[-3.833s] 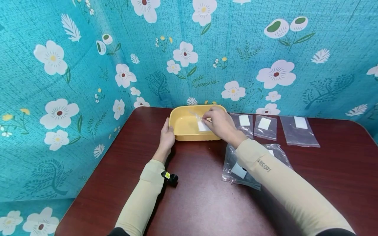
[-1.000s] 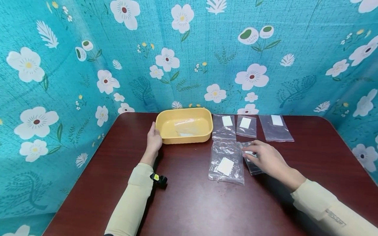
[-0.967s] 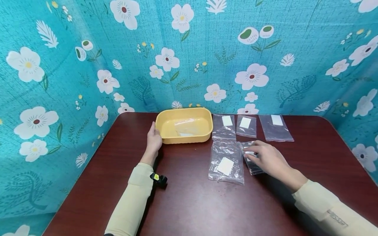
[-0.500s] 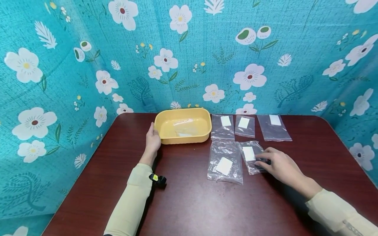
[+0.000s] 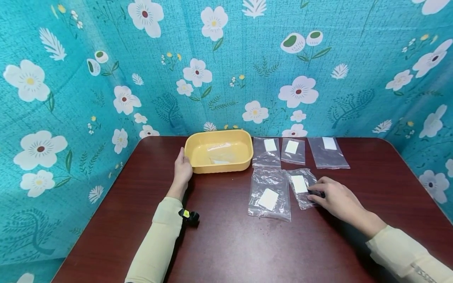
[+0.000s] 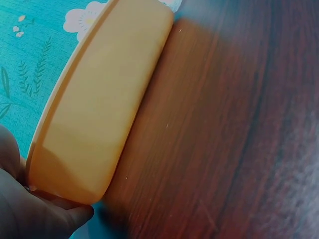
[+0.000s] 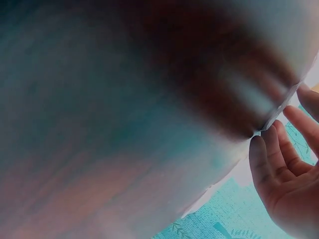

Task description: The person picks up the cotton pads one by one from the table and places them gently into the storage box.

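In the head view, my left hand point(image 5: 183, 171) grips the left end of a yellow plastic tray point(image 5: 223, 168). The left wrist view shows fingers at the end of this tray point(image 6: 94, 119). My right hand point(image 5: 341, 200) touches a clear zip bag point(image 5: 304, 201) with a white label point(image 5: 299, 184). Its thumb and fingers are spread over the bag's right side, with a dark patch between them that I cannot identify. In the right wrist view, the fingertips of my right hand point(image 7: 294, 184) meet a blurred surface. Inside the tray lies another clear bag point(image 5: 223, 151).
A larger labelled clear bag point(image 5: 270, 181) lies left of the touched one. Behind are more clear bags: one beside the tray point(image 5: 267, 159), a small one point(image 5: 295, 158) and a right-hand one point(image 5: 330, 157). A flowered curtain point(image 5: 226, 94) hangs behind the dark wooden table point(image 5: 226, 236).
My right hand has come from the tray, where it held a labelled bag, to the bag at right. It then slid right, uncovering the label. My left hand stays on the tray.
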{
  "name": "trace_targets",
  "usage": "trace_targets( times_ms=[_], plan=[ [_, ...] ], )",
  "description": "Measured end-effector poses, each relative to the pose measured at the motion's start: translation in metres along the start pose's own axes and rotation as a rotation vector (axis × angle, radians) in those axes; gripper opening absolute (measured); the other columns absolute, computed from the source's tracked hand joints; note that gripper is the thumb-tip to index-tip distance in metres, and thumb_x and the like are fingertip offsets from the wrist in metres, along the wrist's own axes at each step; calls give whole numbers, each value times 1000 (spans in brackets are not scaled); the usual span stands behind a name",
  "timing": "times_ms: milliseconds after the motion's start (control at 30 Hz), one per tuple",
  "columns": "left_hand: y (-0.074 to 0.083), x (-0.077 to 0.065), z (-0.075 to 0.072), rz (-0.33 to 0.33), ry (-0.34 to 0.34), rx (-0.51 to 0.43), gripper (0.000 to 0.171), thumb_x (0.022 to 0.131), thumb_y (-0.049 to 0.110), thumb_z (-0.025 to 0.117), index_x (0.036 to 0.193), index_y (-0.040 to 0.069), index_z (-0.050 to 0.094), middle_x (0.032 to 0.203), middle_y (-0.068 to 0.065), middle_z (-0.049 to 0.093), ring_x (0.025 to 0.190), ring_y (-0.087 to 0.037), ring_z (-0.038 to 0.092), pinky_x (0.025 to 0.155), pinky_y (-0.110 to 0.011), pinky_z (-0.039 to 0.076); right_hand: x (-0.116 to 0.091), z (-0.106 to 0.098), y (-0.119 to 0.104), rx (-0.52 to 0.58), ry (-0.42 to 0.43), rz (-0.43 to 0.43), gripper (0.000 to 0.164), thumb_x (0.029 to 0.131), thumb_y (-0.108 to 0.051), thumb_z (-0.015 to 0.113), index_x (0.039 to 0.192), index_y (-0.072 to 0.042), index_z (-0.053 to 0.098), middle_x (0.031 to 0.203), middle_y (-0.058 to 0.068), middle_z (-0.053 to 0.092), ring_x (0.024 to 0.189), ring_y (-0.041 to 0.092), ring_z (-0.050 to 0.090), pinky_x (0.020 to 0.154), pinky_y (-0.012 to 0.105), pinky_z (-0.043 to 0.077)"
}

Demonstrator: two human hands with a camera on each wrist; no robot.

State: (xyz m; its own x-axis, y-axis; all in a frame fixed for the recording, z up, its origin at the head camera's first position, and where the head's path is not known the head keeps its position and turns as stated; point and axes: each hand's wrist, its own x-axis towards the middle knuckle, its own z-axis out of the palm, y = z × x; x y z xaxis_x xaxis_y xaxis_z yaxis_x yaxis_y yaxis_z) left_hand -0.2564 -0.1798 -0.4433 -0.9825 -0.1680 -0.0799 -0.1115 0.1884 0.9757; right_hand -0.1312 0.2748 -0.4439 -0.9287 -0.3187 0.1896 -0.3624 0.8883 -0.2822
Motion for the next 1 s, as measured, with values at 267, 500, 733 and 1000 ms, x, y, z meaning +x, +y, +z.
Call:
trace_targets(
  times_ms=[267, 500, 733, 1000],
  plan=[
    [1, 0, 0, 5, 1, -20, 54, 111, 13, 23, 163, 14, 9, 168, -2, 8, 151, -16, 8, 121, -33, 14, 0, 2, 1, 7, 25, -29, 22, 82, -17, 84, 103, -8, 81, 96, 4, 66, 84, 20, 64, 66, 41, 53],
    [0, 0, 1, 15, 7, -28, 53, 111, 12, 23, 163, 11, 10, 168, -3, 9, 151, -17, 9, 121, -33, 15, 2, 2, 0, 19, 18, -9, 15, 81, -14, 84, 97, -11, 82, 91, 0, 66, 80, 16, 62, 66, 40, 54],
    [-1, 0, 1, 19, 7, -34, 53, 111, 13, 24, 163, 13, 9, 168, -2, 10, 151, -16, 9, 121, -33, 16, 5, 3, -1, 19, 11, -9, 9, 81, -9, 84, 89, -13, 81, 87, -1, 65, 74, 15, 59, 65, 40, 52],
    [-1, 1, 0, 9, 16, -28, 53, 111, 13, 24, 163, 13, 11, 168, -2, 11, 151, -16, 10, 121, -33, 16, 7, 5, -3, 3, 2, 4, 7, 83, -11, 82, 90, -12, 79, 87, 1, 64, 74, 17, 58, 67, 43, 54]
  ],
)
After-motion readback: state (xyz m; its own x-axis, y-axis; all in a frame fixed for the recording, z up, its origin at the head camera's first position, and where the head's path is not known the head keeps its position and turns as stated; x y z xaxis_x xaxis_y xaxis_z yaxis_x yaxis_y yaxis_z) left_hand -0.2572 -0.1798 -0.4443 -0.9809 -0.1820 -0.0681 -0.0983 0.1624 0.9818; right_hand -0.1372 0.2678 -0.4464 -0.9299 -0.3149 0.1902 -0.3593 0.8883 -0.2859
